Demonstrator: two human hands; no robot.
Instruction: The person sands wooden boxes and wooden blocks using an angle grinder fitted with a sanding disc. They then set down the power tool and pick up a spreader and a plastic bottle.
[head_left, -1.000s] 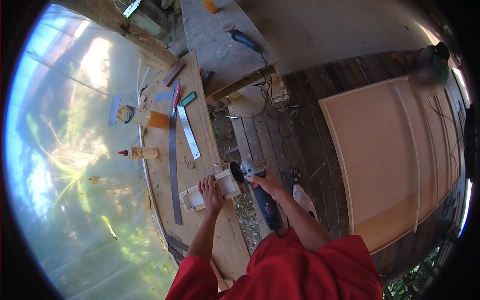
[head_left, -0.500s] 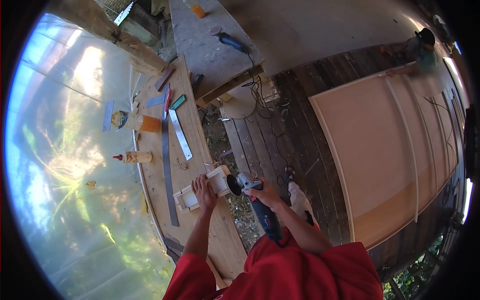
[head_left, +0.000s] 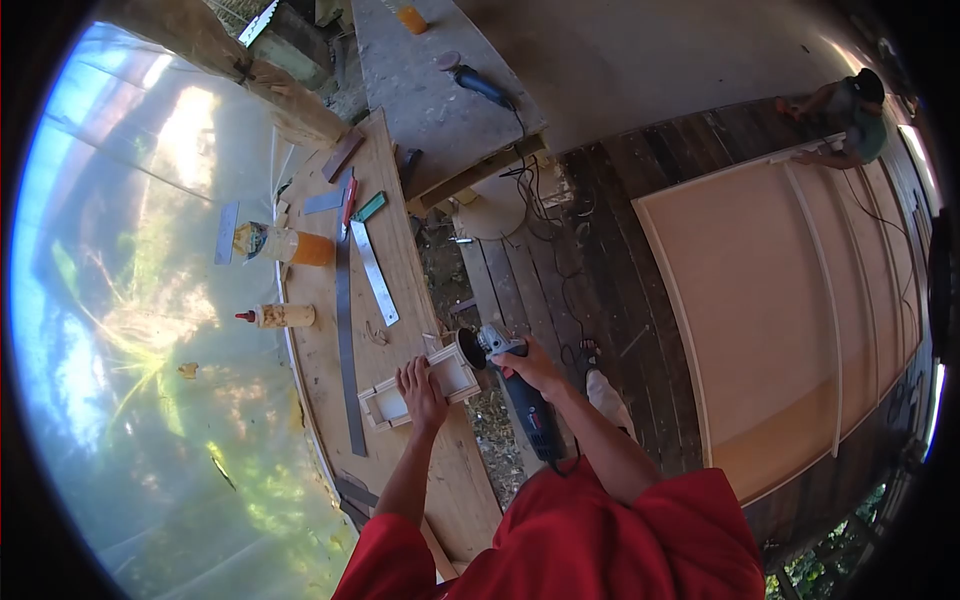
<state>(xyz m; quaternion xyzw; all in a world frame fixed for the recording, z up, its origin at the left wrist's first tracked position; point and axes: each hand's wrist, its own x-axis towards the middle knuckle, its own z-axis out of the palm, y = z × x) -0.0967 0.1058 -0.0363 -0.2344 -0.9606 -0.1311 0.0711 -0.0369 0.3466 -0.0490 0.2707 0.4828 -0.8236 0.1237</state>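
My left hand [head_left: 422, 393] is wrapped over the middle of a small wooden box frame [head_left: 455, 374], which lies on the plywood bench [head_left: 405, 455]. My right hand [head_left: 533, 368] grips the head end of a dark angle grinder [head_left: 530, 410], its body hanging toward my red shirt. The grinder's black round disc [head_left: 472, 348] is at the right end of the box; whether they touch I cannot tell. Left of the box lies a long dark metal strip [head_left: 350, 370]. A steel ruler [head_left: 374, 273] of a square with a green handle [head_left: 370, 207] rests farther up the bench.
A glue bottle [head_left: 285, 316] and an orange-filled jar [head_left: 313, 249] stand at the bench's left edge. Another grinder [head_left: 483, 86] lies on the grey table [head_left: 425, 120]. A large framed panel [head_left: 750, 300] is at the right, with another person [head_left: 862, 120] at its far end.
The camera view has shifted slightly. The other person's arms and head have changed position by the panel. My hands keep their hold on the box and the grinder.
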